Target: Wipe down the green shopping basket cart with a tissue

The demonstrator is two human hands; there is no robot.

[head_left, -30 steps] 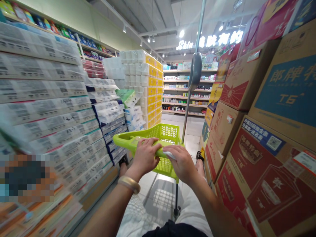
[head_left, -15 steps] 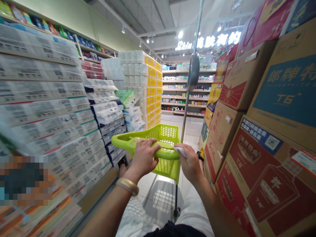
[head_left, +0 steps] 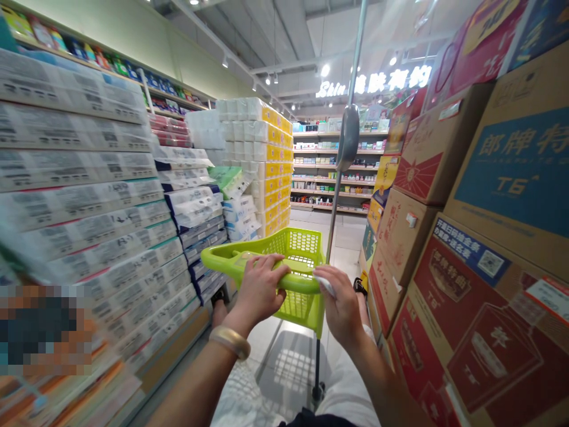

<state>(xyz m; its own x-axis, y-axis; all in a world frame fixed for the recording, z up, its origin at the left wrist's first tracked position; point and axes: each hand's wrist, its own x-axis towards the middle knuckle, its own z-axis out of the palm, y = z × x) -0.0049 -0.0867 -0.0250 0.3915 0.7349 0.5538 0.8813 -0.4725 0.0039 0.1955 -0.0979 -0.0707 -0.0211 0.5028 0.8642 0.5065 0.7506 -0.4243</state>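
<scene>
**Desk:** What's on your feed, biggest first?

**Operator:** I've got stacked tissue packs (head_left: 89,196) walling the left and cardboard boxes (head_left: 484,237) piled on the right. Between them, in the aisle ahead of me, is the green cart (head_left: 302,244) — it sits a touch lower in my view than a second ago.

**Desk:** And the hands?

**Operator:** The left hand (head_left: 260,290) is wrapped over the cart's handle (head_left: 296,283), just as before. The right hand (head_left: 342,303) has changed — a second ago it lay over the handle close beside the left. Now I see it curled around the handle's right end, clear of the left.

**Desk:** Anything smaller?

**Operator:** A white slip (head_left: 325,285) is pinned under the right fingers, and there's a gold bangle (head_left: 230,342) on the left wrist.
</scene>
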